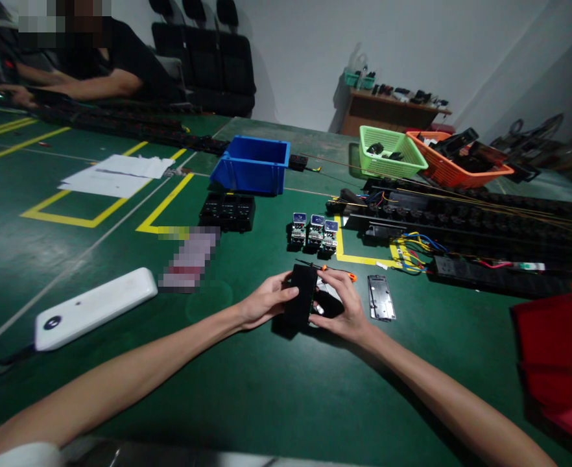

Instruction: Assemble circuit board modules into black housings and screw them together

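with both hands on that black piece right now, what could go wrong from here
The black piece could slip, since the left hand grips one side while the right hand holds the other edge. The right hand might knock the dark panel lying just beside it. Reaching forward could bump the orange-ended tool or the three small circuit boards beyond.
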`<act>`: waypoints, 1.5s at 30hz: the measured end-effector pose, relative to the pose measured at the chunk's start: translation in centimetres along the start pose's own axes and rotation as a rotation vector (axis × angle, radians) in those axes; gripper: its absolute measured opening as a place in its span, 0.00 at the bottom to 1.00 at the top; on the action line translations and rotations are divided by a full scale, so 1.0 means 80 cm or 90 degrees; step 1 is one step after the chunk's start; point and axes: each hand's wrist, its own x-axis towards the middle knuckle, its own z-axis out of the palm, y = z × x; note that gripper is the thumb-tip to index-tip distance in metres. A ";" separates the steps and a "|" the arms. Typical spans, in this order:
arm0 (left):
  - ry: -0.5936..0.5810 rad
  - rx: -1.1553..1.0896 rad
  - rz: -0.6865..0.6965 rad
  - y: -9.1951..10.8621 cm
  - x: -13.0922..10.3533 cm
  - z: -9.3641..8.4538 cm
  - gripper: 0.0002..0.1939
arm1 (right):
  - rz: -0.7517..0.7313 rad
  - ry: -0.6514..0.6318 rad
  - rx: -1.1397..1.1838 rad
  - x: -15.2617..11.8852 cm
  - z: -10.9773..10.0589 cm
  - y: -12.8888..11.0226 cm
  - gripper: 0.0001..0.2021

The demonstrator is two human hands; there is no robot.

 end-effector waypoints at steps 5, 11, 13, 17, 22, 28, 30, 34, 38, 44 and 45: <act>0.007 0.006 0.015 -0.002 0.000 0.000 0.31 | 0.006 -0.001 0.015 0.000 0.001 -0.001 0.40; 0.012 -0.002 0.017 0.001 -0.003 0.003 0.29 | 0.053 -0.001 0.108 0.003 0.002 -0.003 0.39; 0.012 -0.006 0.015 0.002 -0.003 0.002 0.28 | 0.075 -0.007 0.150 0.004 0.002 -0.003 0.38; 0.016 -0.006 0.017 0.002 -0.003 0.001 0.28 | 0.099 -0.011 0.177 0.004 0.001 -0.001 0.38; 0.007 -0.002 0.018 0.000 -0.002 0.000 0.29 | 0.098 -0.011 0.147 0.002 0.001 0.004 0.39; -0.007 0.039 0.043 -0.005 -0.001 -0.004 0.34 | 0.052 0.002 0.094 0.002 0.002 0.003 0.38; -0.011 0.052 0.045 -0.007 0.000 -0.006 0.34 | 0.034 0.006 0.072 0.003 0.001 0.003 0.37; -0.015 0.073 0.052 -0.009 0.000 -0.007 0.35 | 0.003 0.015 0.044 0.004 0.000 0.003 0.36; -0.010 0.101 0.087 -0.014 0.003 -0.009 0.33 | 0.004 0.023 0.041 0.004 0.002 0.004 0.36; 0.014 0.139 0.142 -0.023 0.007 -0.012 0.37 | 0.058 -0.027 0.084 0.001 0.009 0.007 0.37; 0.025 0.150 0.149 -0.023 0.007 -0.012 0.37 | 0.063 -0.035 0.087 0.001 0.010 0.008 0.37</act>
